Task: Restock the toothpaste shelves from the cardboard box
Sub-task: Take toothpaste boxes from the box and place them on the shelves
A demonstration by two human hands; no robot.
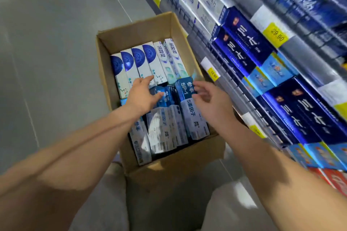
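Even, cool overhead light is filling the aisle. Glare is flaring on glossy packs along the shelf (304,62). Motion blur is softening the forearms (75,146) and far-right packs, wide-angle distortion is bending the edges, and soft shadow is pooling below the box (131,37).

left hand (144,95), right hand (210,101) over cardboard box (135,33) (toothpaste (157,62) inside)

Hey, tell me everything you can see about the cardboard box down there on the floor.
The cardboard box is plain brown, rectangular and open-topped. It stands upright on the grey floor, close beside the shelves. Toothpaste cartons fill it in two rows, leaving bare wall showing at the far end. The left hand and right hand reach in over the near row; neither hand seems to touch its walls.
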